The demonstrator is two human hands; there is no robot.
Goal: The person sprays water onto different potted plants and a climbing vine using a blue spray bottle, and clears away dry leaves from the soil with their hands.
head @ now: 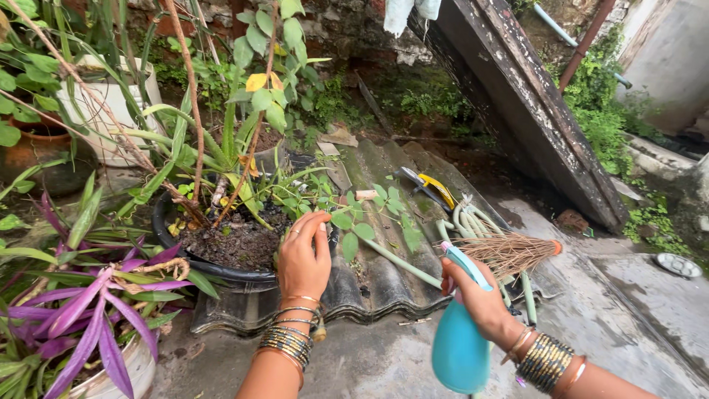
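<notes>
The left hand (303, 258) rests at the rim of a black pot (221, 267) at about 9 o'clock from the middle of the view, its grip lightly curled around the thin green stems (336, 210) of the plant there, fingers bent and thumb spread rather than pinching hard. The right hand (480, 299), at about 5 o'clock, has its grip wrapped around the neck of a turquoise spray bottle (458, 347), with a finger lying over the trigger; the nozzle points toward the leaves that the left hand steadies, and sits close to them without touching.

As far as can be judged, the plant tending is under way rather than finished: no mist or droplets can be made out in the air, and whether the leaves are already wet is too fine to tell. The dark soil (236, 244) in the pot looks damp.

The pot stands on a dark corrugated sheet (369, 281) lying on wet grey concrete floor (605, 295). A straw broom (509, 251) and a coiled pale green hose (465, 222) lie at 3 o'clock on the sheet. A purple-leaved plant (96, 310) in a white pot fills 8 o'clock, a clay pot (37, 151) sits at 10 o'clock, and a weathered wooden board (532, 103) leans at 1 o'clock against a mossy wall. This is an outdoor yard, overgrown and rain-soaked.
</notes>
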